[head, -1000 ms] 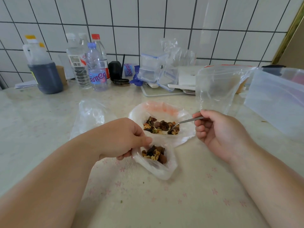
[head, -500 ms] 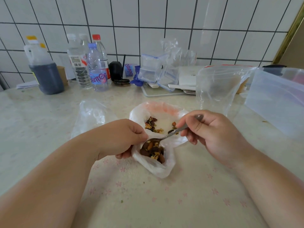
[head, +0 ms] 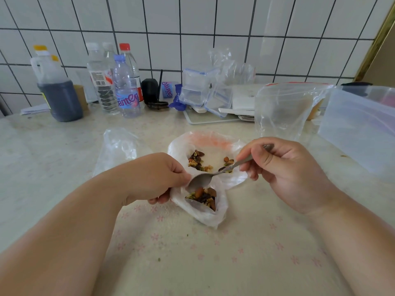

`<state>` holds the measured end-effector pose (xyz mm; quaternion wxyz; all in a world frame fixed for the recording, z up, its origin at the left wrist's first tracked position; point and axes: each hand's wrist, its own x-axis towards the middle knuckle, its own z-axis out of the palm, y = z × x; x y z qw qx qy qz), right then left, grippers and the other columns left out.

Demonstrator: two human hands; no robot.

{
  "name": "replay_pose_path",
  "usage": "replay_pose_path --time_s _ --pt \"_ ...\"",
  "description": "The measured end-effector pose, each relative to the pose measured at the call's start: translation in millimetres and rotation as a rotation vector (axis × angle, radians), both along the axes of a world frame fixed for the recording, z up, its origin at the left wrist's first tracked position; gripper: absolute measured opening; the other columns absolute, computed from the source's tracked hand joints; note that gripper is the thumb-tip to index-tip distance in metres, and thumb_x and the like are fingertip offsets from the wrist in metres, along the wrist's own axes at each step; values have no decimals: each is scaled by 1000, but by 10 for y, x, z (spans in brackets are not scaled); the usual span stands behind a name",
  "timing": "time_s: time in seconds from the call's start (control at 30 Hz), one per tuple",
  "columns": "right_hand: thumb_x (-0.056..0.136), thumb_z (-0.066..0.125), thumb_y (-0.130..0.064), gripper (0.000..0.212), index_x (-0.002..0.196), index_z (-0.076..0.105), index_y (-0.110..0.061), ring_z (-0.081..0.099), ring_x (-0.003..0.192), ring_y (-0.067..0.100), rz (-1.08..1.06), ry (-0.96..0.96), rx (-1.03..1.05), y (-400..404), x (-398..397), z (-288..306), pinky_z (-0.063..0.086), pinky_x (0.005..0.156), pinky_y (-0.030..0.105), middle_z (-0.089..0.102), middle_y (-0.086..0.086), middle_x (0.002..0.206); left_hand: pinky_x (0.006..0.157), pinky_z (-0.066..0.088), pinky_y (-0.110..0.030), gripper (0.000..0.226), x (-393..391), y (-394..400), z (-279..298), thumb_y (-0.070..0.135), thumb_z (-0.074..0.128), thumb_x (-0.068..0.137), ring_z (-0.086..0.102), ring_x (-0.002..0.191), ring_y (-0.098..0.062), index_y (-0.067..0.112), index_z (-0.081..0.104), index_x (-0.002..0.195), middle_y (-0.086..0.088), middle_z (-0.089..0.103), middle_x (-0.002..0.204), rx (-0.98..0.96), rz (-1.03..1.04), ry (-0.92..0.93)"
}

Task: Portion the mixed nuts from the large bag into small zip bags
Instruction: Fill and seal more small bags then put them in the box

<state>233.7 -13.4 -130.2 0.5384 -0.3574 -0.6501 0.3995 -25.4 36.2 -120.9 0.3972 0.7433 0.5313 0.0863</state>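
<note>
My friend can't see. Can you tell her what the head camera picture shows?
A right hand tips a spoon over a small bag of nuts, held open by the left hand. Behind it lies the large bag with few nuts left.

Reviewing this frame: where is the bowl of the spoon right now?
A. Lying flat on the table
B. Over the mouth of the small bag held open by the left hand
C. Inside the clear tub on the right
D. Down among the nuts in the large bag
B. The right hand holds the spoon with its bowl over the open mouth of the small bag, which the left hand pinches open; nuts lie inside it.
</note>
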Motion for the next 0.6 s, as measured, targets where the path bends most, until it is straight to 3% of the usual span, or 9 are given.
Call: replay_pose_path --time_s 0.2,0.37,0.47,0.6 --pt "100 54 -20 31 83 79 -13 56 62 15 -244 282 -156 176 47 -62 47 57 23 68 10 72 47 42 -22 42 -5 4 -7 35 58 103 48 54 -21 19 76 69 -10 60 58 -21 14 -42" --pt "100 53 -20 27 88 77 -24 60 66 9 -533 -6 -189 270 7 -186 48 66 27 74 -2 78 46 43 -24 44 22 11 -20 30 59 103 50 47 -16 21 74 62 -3 61 55 -25 35 -57" --pt "99 55 -25 23 91 76 -31 56 60 -1 -539 -141 -166 270 -37 -196 45 63 20 73 -12 79 46 43 -24 42 26 12 -28 30 60 102 51 49 -17 19 76 65 -4 62 57 -27 38 -59" --pt "99 57 -26 23 90 77 -32 54 60 -1 -481 -205 -170 269 -61 -197 44 65 23 73 -13 80 45 43 -22 46 30 15 -39 32 60 102 52 45 -14 20 73 59 -4 63 55 -25 50 -33"
